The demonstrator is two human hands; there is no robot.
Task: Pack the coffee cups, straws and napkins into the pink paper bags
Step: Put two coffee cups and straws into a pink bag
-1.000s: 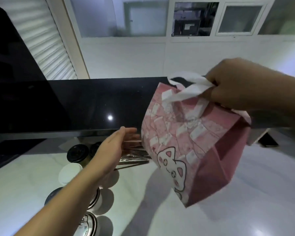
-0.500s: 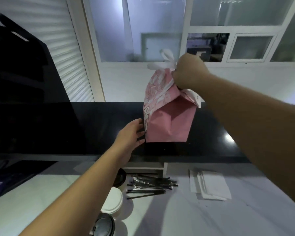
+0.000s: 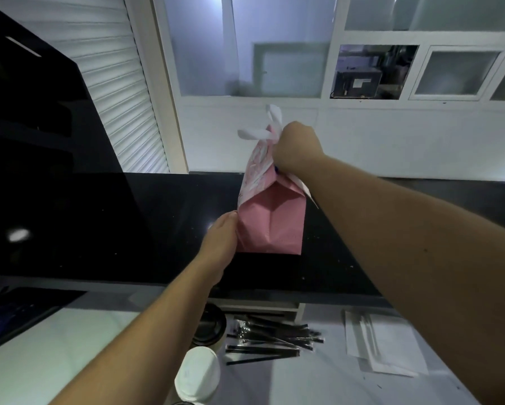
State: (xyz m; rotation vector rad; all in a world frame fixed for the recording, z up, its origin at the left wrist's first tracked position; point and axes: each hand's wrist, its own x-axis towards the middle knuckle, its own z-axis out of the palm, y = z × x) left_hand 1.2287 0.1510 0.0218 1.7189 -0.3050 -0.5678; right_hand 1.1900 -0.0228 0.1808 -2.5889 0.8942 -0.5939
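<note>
Glossy black upper tabletop [image 3: 128,229] is carrying my patterned pink paper bag [image 3: 270,226]; I'm pinching its white handles with my right hand [image 3: 296,149], left hand [image 3: 220,238] steadying its side, likely releasing next

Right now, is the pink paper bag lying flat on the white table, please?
No, the pink paper bag stands upright on the black counter.
</note>
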